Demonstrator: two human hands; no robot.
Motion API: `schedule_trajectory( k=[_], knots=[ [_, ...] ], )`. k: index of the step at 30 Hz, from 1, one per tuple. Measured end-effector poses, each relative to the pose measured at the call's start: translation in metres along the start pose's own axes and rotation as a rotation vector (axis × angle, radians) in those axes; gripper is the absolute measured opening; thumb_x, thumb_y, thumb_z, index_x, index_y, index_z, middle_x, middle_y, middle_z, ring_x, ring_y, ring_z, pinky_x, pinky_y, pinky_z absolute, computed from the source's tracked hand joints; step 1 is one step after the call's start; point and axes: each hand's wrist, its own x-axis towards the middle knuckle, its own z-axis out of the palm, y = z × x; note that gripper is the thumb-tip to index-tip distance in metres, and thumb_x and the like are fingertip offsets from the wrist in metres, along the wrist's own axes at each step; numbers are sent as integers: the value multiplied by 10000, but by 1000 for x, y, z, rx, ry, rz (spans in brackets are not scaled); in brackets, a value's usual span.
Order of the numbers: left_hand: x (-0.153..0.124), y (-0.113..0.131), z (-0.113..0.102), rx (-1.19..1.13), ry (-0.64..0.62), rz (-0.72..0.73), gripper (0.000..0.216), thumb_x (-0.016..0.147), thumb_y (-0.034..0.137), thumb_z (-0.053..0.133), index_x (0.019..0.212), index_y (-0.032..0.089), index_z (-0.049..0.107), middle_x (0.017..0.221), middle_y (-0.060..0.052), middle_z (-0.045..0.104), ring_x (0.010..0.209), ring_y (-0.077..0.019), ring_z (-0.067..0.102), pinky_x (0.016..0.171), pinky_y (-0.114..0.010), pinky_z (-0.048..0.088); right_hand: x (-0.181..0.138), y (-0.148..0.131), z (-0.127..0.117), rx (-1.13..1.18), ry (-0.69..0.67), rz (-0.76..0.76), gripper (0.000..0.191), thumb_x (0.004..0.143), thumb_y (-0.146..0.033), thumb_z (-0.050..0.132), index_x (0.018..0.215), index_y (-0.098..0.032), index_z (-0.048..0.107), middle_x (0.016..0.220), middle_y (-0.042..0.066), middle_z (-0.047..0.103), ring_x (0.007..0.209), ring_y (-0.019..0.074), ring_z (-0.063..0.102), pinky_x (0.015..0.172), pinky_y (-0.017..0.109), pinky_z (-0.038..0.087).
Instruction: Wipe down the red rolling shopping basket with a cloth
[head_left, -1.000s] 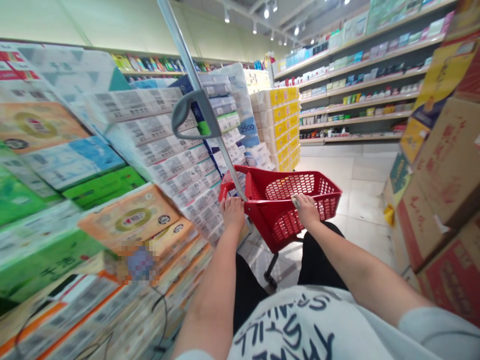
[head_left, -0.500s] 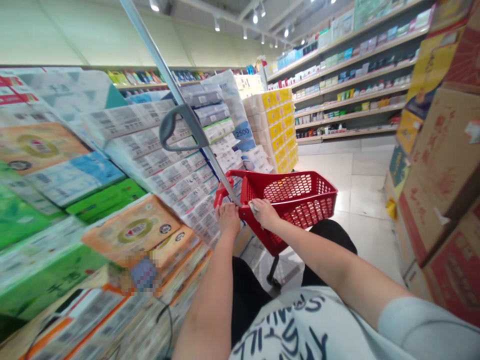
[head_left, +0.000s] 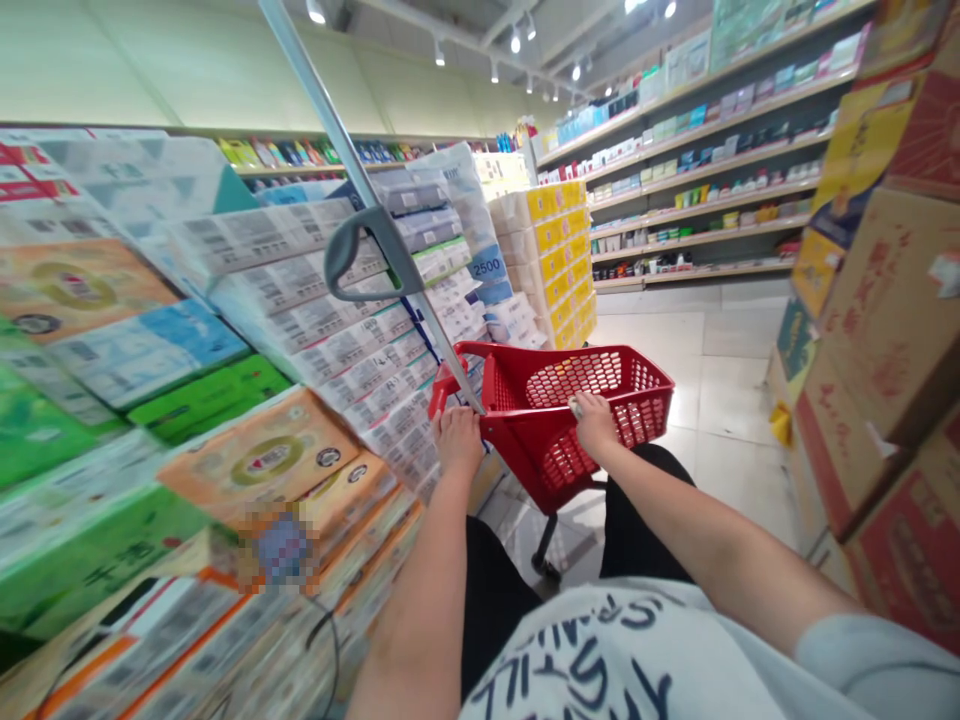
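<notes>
A red plastic shopping basket on wheels, with perforated sides, stands in front of me. My left hand is curled over its near left corner, by the red grip at the foot of the metal pole. Closed on a small pale cloth or wipe, my right hand rests at the near rim, about midway along. Only a little of the cloth shows past the fingers. Up the tilted metal pole sits a grey loop handle, apart from both hands.
On the left rise stacks of packaged tissue. A yellow-and-white stack stands beyond the basket. Cardboard cartons line the right side. Shelves of goods run along the back, across the pale tiled floor.
My right hand has slid right along the basket's near rim with the pale cloth, away from the pole. My left hand has stayed at the near left corner.
</notes>
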Motion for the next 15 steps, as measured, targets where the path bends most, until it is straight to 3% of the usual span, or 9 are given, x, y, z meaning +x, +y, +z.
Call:
schedule_trajectory(
  k=[4, 6, 8, 11, 15],
  knots=[
    [4, -5, 0, -97, -40, 15, 346, 921, 240, 374, 1156, 157, 614, 1236, -132, 617, 1288, -269, 454, 1145, -481, 240, -2, -77, 32, 249, -62, -256, 500, 741, -10, 444, 1199, -149, 588, 1212, 122, 597, 1143, 231, 488, 1036, 439, 364],
    [8, -7, -5, -222, -33, -10, 397, 908, 208, 380, 1266, 127, 531, 1318, -162, 561, 1330, -273, 417, 1136, -499, 263, -3, -107, 42, 376, -98, -367, 526, 758, -24, 462, 1259, -159, 549, 1239, 113, 587, 1155, 211, 499, 1038, 406, 384],
    [9, -2, -18, -414, 50, -25, 491, 904, 211, 399, 1383, 108, 385, 1412, -194, 459, 1359, -277, 379, 1117, -506, 304, -3, -120, 45, 444, -131, -442, 555, 779, -39, 477, 1317, -171, 509, 1285, 116, 562, 1187, 203, 499, 1038, 384, 400],
    [2, 29, -67, -743, 277, 105, 543, 930, 290, 432, 1444, 209, 274, 1494, -135, 353, 1398, -247, 309, 1139, -481, 287, -5, -105, 38, 380, -175, -517, 592, 817, -62, 472, 1392, -197, 440, 1363, 113, 510, 1254, 206, 468, 1055, 375, 402],
    [-36, 99, -176, -1071, 421, 422, 449, 921, 301, 489, 1357, 342, 387, 1346, -36, 509, 1299, -216, 451, 1106, -439, 381, -15, -40, 14, 76, -170, -417, 705, 777, -39, 474, 1449, -224, 364, 1449, 75, 436, 1360, 244, 354, 1112, 429, 347]
  ],
)
